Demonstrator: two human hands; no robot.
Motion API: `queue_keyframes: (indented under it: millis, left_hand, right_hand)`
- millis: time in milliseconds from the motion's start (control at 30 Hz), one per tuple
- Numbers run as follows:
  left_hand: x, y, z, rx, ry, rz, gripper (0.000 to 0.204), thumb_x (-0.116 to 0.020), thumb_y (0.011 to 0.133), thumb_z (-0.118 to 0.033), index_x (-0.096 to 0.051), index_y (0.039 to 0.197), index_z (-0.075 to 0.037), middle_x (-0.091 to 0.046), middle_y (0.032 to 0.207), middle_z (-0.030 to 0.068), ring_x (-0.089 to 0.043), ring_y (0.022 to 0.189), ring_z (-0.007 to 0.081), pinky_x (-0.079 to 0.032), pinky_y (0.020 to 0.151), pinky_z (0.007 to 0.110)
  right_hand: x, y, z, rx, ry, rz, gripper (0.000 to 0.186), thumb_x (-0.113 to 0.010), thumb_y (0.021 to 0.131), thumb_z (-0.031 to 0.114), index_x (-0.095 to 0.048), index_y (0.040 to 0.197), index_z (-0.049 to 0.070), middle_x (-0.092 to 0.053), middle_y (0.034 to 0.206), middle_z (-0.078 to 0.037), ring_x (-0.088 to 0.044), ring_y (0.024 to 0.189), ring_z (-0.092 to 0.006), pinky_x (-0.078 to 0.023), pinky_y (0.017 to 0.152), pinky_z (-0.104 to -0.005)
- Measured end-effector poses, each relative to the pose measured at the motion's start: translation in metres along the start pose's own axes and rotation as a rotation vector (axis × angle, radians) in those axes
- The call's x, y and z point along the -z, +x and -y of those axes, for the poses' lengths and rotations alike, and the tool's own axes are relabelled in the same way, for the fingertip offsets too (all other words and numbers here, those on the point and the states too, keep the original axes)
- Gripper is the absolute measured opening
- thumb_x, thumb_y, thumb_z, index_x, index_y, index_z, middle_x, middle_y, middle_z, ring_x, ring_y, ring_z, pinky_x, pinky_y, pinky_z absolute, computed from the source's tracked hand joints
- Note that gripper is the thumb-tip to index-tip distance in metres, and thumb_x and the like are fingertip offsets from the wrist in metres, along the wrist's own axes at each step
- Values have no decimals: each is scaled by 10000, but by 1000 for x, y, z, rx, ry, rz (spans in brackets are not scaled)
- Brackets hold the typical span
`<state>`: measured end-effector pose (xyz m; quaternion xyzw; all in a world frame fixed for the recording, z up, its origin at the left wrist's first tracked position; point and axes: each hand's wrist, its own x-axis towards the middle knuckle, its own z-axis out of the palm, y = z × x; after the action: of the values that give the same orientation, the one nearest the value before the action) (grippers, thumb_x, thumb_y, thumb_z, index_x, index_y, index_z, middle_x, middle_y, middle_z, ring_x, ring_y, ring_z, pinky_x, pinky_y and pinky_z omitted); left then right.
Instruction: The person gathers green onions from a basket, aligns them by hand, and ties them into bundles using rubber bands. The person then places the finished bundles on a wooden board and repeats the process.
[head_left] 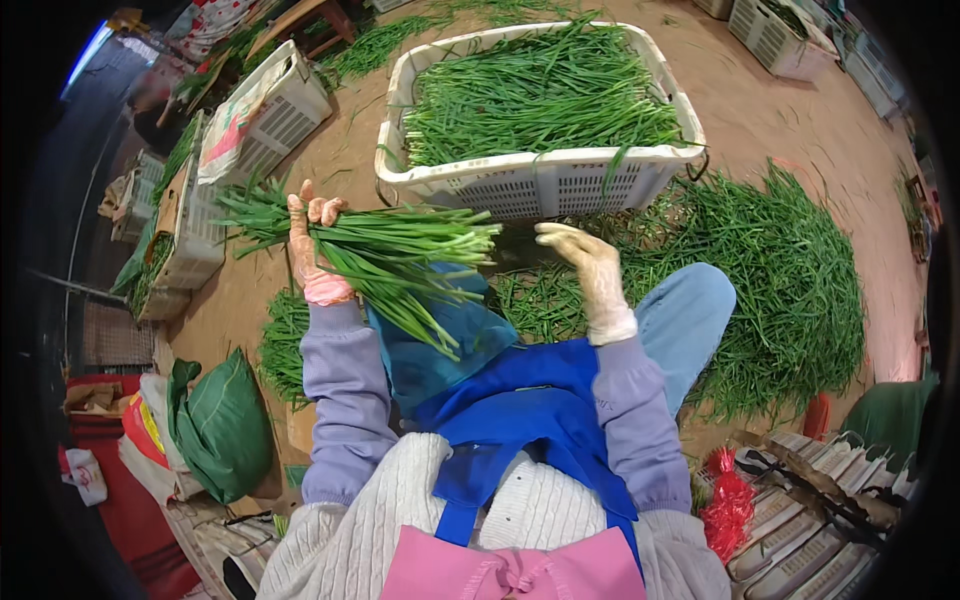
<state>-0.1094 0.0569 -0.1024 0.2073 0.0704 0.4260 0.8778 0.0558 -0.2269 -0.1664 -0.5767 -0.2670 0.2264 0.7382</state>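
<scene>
My gloved left hand (316, 245) is closed around a loose bunch of green garlic chives (400, 245). Their pale cut ends point right, and the leafy tips hang out left past my fingers. Some stalks droop over the teal cloth on my lap. To the right of those cut ends, my gloved right hand (588, 262) is raised with fingers stretched out, holding nothing. Just beyond both hands stands a white plastic crate (540, 180), filled with more chives laid lengthwise.
A big heap of loose chives (790, 300) spreads on the floor to my right, with a smaller pile (285, 340) at left. More white crates (285, 110) line the left. Green sack (225, 430) lies near-left; red plastic ties (728, 505) hang near-right. Someone (155, 105) is at far left.
</scene>
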Motion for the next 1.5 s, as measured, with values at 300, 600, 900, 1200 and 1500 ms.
queue_keyframes:
  millis: [300,600,900,1200,1500]
  left_hand:
    - [13,4,9,-50,17,-23,312,-553,888,-301,-589,998,-11,-384,604,-3,-405,547,143,-472,701,312]
    - [4,2,-10,-136,181,-36,288,-576,880,-296,-570,995,-32,-400,584,-11,-411,525,128,-468,716,304]
    - [-36,-16,32,-83,560,10,326,-587,888,-251,-544,1106,-14,-453,630,-5,-476,568,122,-452,756,332]
    - [-41,-45,4,-148,775,-286,380,-617,865,-303,-560,1056,20,-408,628,-16,-447,560,119,-464,689,300]
    - [-66,-13,-16,79,556,-84,418,-596,877,-325,-529,1101,22,-390,625,-30,-423,560,108,-443,698,301]
  right_hand:
    - [-53,-37,-11,-554,66,561,481,-620,860,243,-483,1259,13,-636,960,-79,-535,658,-92,-455,605,-228]
    - [49,-26,11,-220,-1745,22,731,-698,695,422,-460,1263,28,-405,1331,-212,-579,982,-299,-470,763,-403]
    - [-84,18,-19,74,-573,445,1229,-708,606,607,-38,1413,-34,-122,1445,-291,-104,1362,-393,-130,1100,-422]
    - [-165,-28,-56,149,-787,257,1387,-820,451,522,23,1415,-11,-27,1466,-259,-54,1367,-392,-104,1088,-496]
    - [-144,24,-41,-25,-105,531,643,-781,612,238,-529,1179,71,-505,1233,-178,-478,1151,-341,-388,965,-390]
